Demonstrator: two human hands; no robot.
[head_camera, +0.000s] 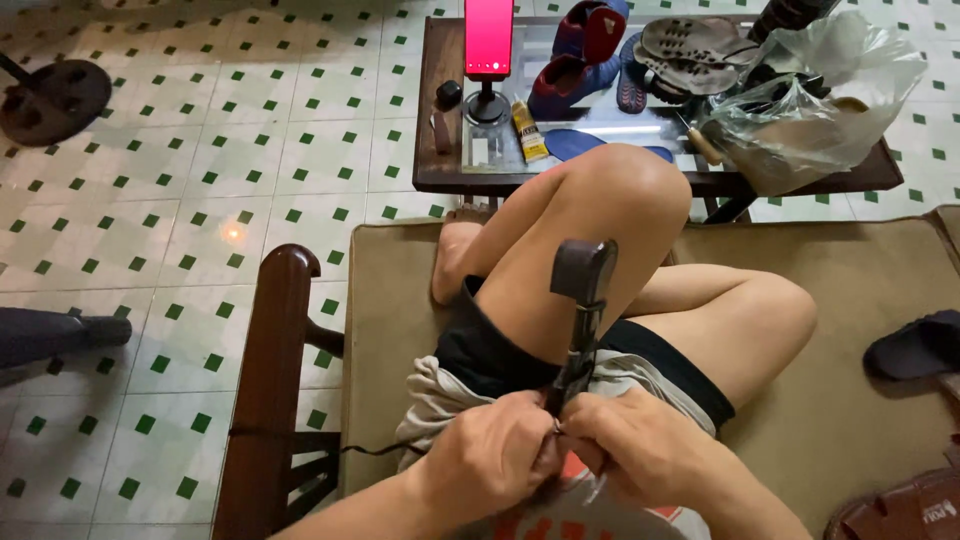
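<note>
I sit on a tan cushion (860, 290) with my knees bent. A dark shoe (583, 290), seen edge-on, stands upright in front of my thigh. My left hand (495, 455) and my right hand (640, 450) meet at its lower end, fingers closed tightly on it. A small metal glint shows between the fingertips; what it is cannot be made out. A thin dark thread (340, 448) runs left from my hands toward the wooden armrest (268, 380).
A low glass-topped table (440, 110) ahead holds a phone on a stand (488, 40), a glue tube (528, 130), blue and red shoes (580, 45), loose soles (690, 45) and a plastic bag (810, 95). A dark sandal (915, 345) lies on the cushion's right. Green-and-white floor tiles lie to the left.
</note>
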